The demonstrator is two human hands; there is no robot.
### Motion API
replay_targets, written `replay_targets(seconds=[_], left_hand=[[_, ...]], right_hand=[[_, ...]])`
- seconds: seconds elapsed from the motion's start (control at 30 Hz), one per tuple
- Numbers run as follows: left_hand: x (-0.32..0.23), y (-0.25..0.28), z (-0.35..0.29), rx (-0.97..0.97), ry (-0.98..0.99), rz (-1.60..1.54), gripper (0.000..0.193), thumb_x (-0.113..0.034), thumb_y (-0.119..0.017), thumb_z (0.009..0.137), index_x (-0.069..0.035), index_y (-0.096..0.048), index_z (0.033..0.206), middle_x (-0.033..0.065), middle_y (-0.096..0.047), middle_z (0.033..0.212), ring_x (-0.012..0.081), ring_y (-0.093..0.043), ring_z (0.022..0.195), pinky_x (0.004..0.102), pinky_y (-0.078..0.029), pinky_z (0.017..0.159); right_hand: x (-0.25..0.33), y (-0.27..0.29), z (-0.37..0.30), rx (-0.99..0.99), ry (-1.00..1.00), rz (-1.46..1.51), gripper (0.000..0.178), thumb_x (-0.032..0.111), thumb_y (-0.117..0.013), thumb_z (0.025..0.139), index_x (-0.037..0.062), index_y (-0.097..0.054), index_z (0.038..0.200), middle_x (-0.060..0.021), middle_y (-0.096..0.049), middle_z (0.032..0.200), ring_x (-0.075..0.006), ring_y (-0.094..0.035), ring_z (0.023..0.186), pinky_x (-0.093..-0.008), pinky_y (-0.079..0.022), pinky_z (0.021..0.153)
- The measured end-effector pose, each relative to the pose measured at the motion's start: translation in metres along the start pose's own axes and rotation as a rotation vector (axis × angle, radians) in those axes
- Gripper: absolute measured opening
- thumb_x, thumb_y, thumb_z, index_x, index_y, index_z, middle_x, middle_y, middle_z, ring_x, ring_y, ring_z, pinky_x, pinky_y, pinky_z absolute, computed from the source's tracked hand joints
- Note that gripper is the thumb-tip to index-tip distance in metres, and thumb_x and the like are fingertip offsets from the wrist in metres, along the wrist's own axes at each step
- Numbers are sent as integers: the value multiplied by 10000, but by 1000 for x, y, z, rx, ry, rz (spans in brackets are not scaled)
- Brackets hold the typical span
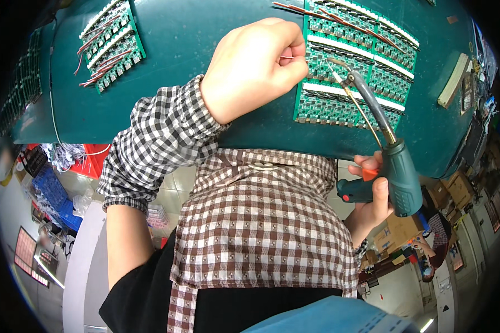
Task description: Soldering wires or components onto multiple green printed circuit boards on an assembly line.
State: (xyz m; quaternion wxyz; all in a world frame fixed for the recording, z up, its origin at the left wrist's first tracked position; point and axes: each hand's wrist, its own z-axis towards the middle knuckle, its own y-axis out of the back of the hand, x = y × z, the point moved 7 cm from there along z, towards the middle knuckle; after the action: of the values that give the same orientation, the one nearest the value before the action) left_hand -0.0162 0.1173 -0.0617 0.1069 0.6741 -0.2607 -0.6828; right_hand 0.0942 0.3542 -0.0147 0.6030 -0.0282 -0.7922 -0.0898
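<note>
My left hand (256, 62) is closed in a pinch at the left edge of a large green circuit board panel (330, 105). A short end of thin wire (286, 57) shows between its fingers. My right hand (375, 202) is wrapped round the dark green, pistol-shaped handle of a soldering gun (404, 176) with an orange trigger. The gun's long metal nozzle and a thin feed tube reach up and left, their tips over the middle rows of the panel, close to my left fingertips. Loose red and black wires (341, 21) lie across the panel's upper rows.
A second green board panel (115, 41) with red and black wires lies at the table's far left. A pale bar (453, 80) rests near the right edge of the green table (250, 133). A cable (52, 94) runs down the left side. Another person (436, 244) is at lower right.
</note>
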Motion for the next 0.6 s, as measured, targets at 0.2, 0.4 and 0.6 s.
replay_targets(seconds=[0.2, 0.4, 0.6], left_hand=[[2, 0, 4, 38, -16, 28, 123, -99, -625, 749, -6, -578, 815, 48, -530, 705, 117, -517, 612, 259, -456, 586], [2, -2, 5, 51, -2, 18, 127, -100, -626, 747, -3, -576, 813, 61, -531, 704, 127, -526, 618, 269, -462, 590], [1, -2, 5, 40, -6, 45, 128, -101, -628, 746, -4, -579, 813, 67, -536, 703, 133, -531, 611, 270, -464, 585]], right_hand=[[0, -2, 0, 11, -13, -9, 484, 233, -619, 857, -135, -504, 1150, -194, -610, 881, -302, -650, 797, -368, -607, 624], [-1, -2, 0, 21, 4, -3, 456, 191, -608, 860, -143, -498, 1151, -194, -610, 876, -292, -646, 778, -363, -608, 626], [0, -6, -2, 26, -11, -4, 438, 151, -650, 822, -132, -517, 1130, -177, -616, 886, -280, -639, 804, -366, -594, 656]])
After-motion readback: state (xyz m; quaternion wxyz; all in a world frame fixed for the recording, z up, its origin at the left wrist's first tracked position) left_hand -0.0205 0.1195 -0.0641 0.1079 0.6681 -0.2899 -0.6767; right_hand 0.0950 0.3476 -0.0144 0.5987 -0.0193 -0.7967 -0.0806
